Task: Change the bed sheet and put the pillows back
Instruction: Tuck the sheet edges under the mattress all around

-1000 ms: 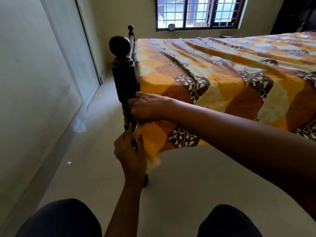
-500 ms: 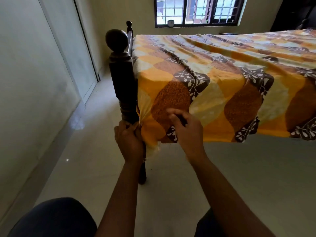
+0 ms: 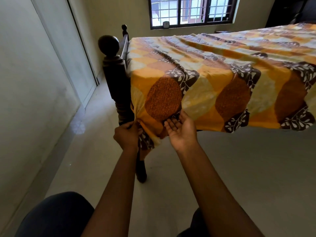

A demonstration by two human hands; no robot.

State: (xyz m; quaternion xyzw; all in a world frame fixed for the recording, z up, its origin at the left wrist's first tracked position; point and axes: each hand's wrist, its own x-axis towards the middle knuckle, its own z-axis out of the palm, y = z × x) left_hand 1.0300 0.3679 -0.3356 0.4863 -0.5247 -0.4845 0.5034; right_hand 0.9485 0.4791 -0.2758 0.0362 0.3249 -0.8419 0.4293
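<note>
A yellow, orange and brown leaf-patterned bed sheet [image 3: 213,69] covers the bed and hangs over its near side. At the near left corner the cloth is bunched beside the dark wooden bedpost [image 3: 116,77]. My left hand [image 3: 127,135] grips that bunched corner just below the mattress level. My right hand [image 3: 182,130] is turned palm up, fingers straight, with its fingertips against the lower hem of the hanging sheet. No pillows are in view.
A pale wall with a closed door [image 3: 75,53] runs along the left, leaving a narrow strip of tiled floor [image 3: 222,168] beside the bed. A barred window [image 3: 191,11] is on the far wall. My knees show at the bottom edge.
My right hand came off the top of the corner, moved down to the hanging side, then turned palm up under the hem. My left hand kept hold of the bunched corner.
</note>
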